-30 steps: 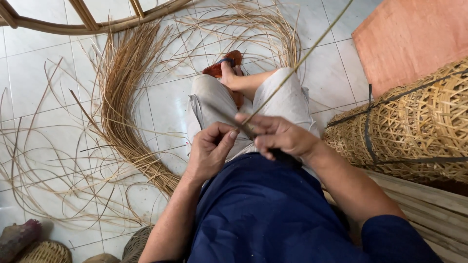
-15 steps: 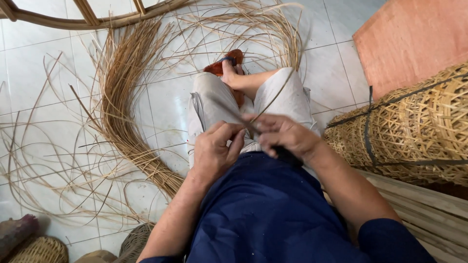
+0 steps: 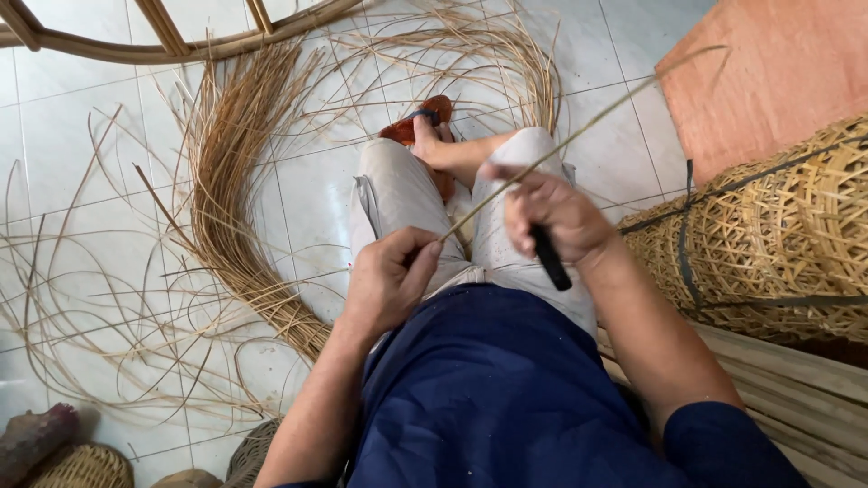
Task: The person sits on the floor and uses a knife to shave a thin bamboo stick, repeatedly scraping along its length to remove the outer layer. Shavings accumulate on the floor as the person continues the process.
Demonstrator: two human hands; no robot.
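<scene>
My left hand [image 3: 391, 276] pinches the near end of a long thin rattan strip [image 3: 588, 116] above my lap. The strip runs up and to the right, past my right hand [image 3: 551, 214]. That hand grips a black-handled knife [image 3: 550, 258] and rests its fingers against the strip. I sit with my legs in pale trousers [image 3: 398, 194], one foot in a red sandal [image 3: 425, 126] on the white tiled floor.
A curved bundle of rattan strips [image 3: 235, 181] and loose strands spread over the tiles at the left. A woven basket [image 3: 778, 235] lies at the right beside an orange mat [image 3: 768, 72]. A bamboo frame [image 3: 172, 36] sits at the top left. Small baskets [image 3: 81, 465] are at the bottom left.
My right hand has moved up and to the right along the strip, away from my left hand, and the strip now stretches out towards the upper right.
</scene>
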